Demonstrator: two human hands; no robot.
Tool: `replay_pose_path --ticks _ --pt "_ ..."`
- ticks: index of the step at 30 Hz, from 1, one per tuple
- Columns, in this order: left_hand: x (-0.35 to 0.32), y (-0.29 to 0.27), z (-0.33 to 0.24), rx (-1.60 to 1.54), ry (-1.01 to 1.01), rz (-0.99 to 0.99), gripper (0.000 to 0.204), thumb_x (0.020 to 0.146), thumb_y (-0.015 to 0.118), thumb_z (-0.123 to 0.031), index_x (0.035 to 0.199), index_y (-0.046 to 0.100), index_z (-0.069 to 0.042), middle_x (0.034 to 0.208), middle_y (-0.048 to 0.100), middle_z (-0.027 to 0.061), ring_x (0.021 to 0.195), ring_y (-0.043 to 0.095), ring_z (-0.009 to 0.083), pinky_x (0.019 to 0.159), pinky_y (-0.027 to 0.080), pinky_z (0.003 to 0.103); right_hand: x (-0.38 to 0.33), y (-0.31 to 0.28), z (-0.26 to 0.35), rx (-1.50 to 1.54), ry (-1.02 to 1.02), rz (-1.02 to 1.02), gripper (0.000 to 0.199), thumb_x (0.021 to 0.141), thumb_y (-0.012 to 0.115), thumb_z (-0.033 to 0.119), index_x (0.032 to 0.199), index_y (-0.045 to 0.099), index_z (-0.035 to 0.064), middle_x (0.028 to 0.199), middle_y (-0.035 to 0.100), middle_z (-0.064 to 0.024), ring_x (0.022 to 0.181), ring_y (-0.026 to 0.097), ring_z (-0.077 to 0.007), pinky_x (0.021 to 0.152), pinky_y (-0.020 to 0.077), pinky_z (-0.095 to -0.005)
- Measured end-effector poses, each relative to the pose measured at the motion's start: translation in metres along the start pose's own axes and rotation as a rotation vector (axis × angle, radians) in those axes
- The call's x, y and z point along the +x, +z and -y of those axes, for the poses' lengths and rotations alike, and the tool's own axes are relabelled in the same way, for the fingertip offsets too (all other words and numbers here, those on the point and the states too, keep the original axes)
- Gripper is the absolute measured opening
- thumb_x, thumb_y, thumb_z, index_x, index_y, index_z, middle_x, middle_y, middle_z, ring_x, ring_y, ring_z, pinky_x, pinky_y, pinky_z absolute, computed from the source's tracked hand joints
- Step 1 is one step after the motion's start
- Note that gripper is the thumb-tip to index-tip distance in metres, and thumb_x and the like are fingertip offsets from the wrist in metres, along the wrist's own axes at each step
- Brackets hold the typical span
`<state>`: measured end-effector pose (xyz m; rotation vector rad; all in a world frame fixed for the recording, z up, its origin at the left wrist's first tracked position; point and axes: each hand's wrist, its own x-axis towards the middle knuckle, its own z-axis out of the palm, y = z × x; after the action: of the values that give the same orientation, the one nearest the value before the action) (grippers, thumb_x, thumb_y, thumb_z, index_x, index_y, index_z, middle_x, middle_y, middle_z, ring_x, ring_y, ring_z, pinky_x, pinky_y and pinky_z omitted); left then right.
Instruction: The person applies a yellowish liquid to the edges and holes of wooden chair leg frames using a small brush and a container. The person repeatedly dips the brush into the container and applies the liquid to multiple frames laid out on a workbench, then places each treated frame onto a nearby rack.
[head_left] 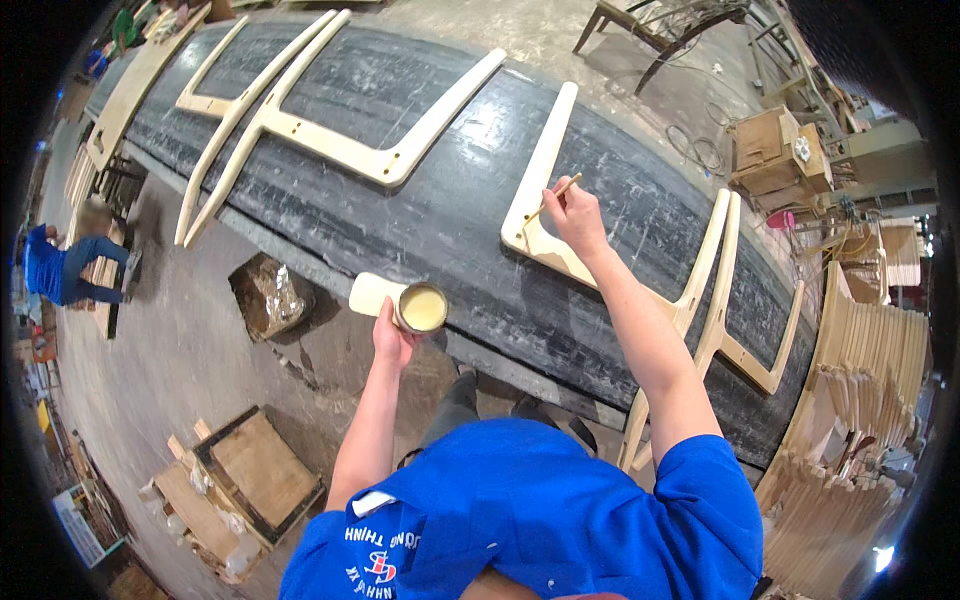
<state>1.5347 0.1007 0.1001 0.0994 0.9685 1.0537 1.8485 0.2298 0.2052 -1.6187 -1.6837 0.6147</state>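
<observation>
My left hand (393, 338) is closed around a small round cup (403, 311) of pale yellow liquid. Beside the cup, on its left, a flat pale piece with rounded corners (371, 294) sticks out; whether it is joined to the cup I cannot tell. Pinched in my right hand (577, 217) is a thin wooden stick (570, 184). Its lower end points down at the corner of a pale wooden chair frame part (545, 180), near the dark holes there. This frame lies flat on the long dark table (450, 235).
Another frame part (340, 152) lies on the table to the left, with more at both ends. Stacked wooden parts (865, 400) stand at the right. A foil-lined box (272, 297) and a wooden crate (262, 470) sit on the floor. At far left is a person in blue (75, 265).
</observation>
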Motion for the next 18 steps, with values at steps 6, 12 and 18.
replay_pose_path --ticks 6,12,18 --pt "-0.003 0.011 0.003 0.019 -0.016 0.008 0.052 0.097 0.027 -0.044 0.126 0.042 -0.003 0.12 0.054 0.0144 0.104 0.058 0.0317 0.077 0.052 0.054 0.009 -0.005 -0.016 -0.039 -0.1 -0.104 0.019 0.084 0.062 0.014 0.076 0.05 0.0006 0.058 0.053 -0.0127 0.051 0.053 -0.0187 0.051 0.0424 -0.0311" --pt "0.0 0.014 0.008 0.022 -0.024 0.02 0.05 0.096 0.029 -0.044 0.124 0.044 -0.005 0.117 0.056 0.0135 0.101 0.059 0.0311 0.075 0.053 0.053 0.008 0.007 -0.021 -0.092 -0.061 -0.04 0.022 0.083 0.061 0.021 0.076 0.051 0.0029 0.07 0.058 -0.0182 0.068 0.058 -0.0374 0.059 0.0462 -0.0421" --pt "0.001 0.011 0.012 0.056 -0.034 0.056 0.055 0.096 0.025 -0.047 0.127 0.043 -0.005 0.12 0.055 0.0143 0.104 0.058 0.0319 0.077 0.053 0.051 0.016 0.006 -0.02 -0.192 -0.189 0.156 0.018 0.084 0.058 0.018 0.077 0.05 0.0031 0.068 0.056 -0.0162 0.068 0.058 -0.0357 0.061 0.0467 -0.0435"
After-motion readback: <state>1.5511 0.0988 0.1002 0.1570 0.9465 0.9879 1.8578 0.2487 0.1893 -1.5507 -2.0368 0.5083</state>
